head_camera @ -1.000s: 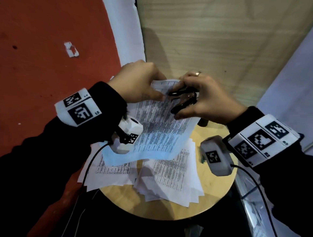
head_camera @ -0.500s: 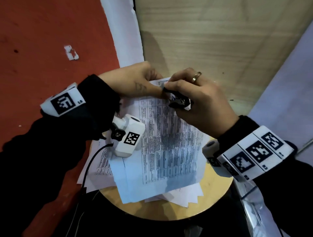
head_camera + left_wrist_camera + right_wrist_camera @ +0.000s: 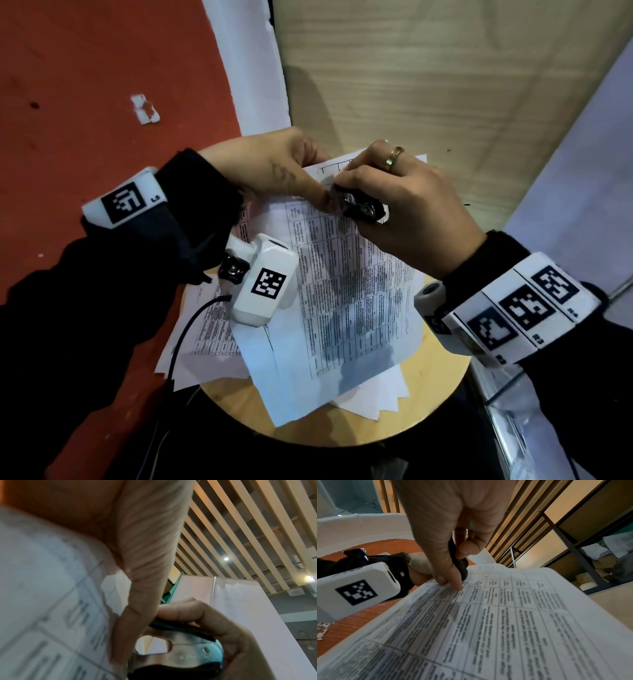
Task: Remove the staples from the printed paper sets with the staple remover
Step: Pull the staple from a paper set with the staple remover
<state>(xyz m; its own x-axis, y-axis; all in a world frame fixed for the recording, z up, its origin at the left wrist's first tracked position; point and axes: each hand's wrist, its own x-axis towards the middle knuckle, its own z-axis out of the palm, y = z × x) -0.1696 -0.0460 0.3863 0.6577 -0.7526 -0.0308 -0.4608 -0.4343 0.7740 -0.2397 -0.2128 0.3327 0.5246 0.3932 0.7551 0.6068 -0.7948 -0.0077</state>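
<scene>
Up top, one staple remover being squeezed by right hand, left hand pinching one printed paper set beside it, remover's metal jaws showing only in left wrist view.

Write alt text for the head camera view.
A right hand squeezes a black staple remover at the top corner of a printed table sheet, which the left hand pinches, above loose papers on a round wooden stool.
</scene>
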